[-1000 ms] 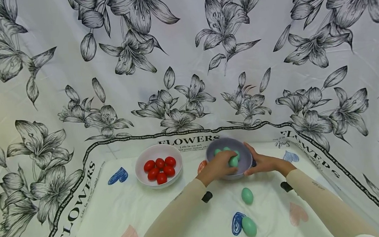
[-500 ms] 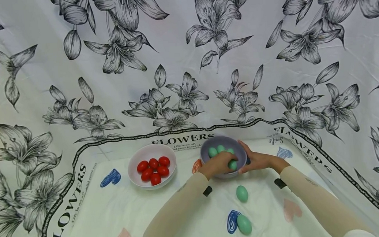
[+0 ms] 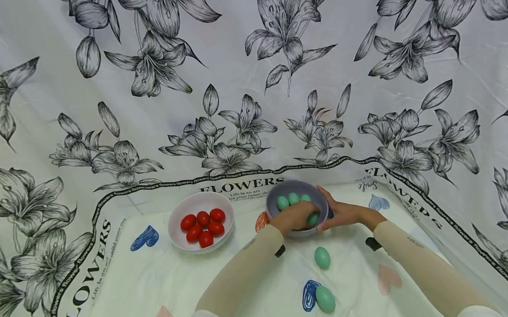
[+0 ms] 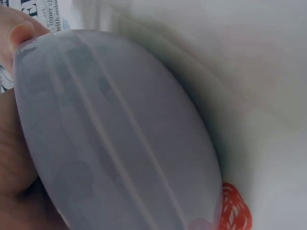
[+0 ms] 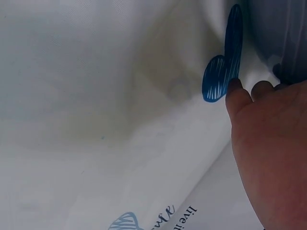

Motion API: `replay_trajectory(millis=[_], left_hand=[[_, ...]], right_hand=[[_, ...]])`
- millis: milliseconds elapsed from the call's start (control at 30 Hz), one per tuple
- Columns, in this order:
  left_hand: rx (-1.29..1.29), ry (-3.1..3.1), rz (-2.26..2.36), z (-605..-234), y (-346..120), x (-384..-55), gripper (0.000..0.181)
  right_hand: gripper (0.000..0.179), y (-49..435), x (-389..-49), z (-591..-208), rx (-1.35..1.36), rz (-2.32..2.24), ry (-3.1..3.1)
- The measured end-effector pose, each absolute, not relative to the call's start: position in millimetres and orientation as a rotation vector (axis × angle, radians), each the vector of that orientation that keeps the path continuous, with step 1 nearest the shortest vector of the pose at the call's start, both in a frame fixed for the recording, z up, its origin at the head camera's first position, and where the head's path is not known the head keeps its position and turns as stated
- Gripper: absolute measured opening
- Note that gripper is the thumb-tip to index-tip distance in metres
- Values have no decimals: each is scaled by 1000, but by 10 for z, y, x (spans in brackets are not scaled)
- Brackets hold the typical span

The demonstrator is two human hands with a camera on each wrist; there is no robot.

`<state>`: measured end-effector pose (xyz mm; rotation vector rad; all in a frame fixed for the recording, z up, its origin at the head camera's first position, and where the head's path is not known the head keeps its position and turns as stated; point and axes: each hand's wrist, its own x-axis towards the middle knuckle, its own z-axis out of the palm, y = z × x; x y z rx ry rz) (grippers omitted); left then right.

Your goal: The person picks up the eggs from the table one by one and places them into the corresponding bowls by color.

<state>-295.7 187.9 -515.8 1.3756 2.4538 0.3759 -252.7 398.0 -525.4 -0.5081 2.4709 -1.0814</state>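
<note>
My left hand [image 3: 295, 216] reaches into the purple-grey bowl [image 3: 273, 196], its fingers curled over a green egg [image 3: 312, 219] near the bowl's right inner side. Several other green eggs [image 3: 293, 198] lie along the far part of that bowl. Outside, my right hand [image 3: 347, 214] holds the bowl's right side, thumb nearer me and fingers farther back. The bowl's smooth outer wall [image 4: 115, 124] fills much of the left wrist view, and the left hand [image 4: 14, 158] shows at its rim. In the right wrist view, the right hand [image 5: 273, 139] meets the bowl's lower wall [image 5: 283, 38].
On the left stands a pale pink bowl [image 3: 176, 237] with several red eggs [image 3: 202, 218]. Two loose green eggs lie on the patterned cloth, one nearer the purple-grey bowl [image 3: 322, 258] and one closer to me [image 3: 325, 299]. A flower-printed curtain [image 3: 229, 62] rises behind.
The head view has shifted a little, so everything sits farther left. My left hand has sunk slightly with the green egg, which is now more covered. The right hand keeps its hold.
</note>
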Motion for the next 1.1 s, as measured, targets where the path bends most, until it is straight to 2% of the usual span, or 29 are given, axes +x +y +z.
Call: replay_trajectory(millis=[267, 867, 1100], left_hand=[[1411, 2489, 332, -5126, 1903, -2993, 34], [1428, 2507, 402, -5228, 1837, -3009, 47], [1440, 2541, 542, -5217, 1727, -3007, 62]], right_hand=[[129, 3983, -2572, -5225, -495, -1049, 2498], [127, 3978, -2525, -5241, -486, -1072, 2475], [129, 3994, -2524, -5272, -495, -1036, 2499]])
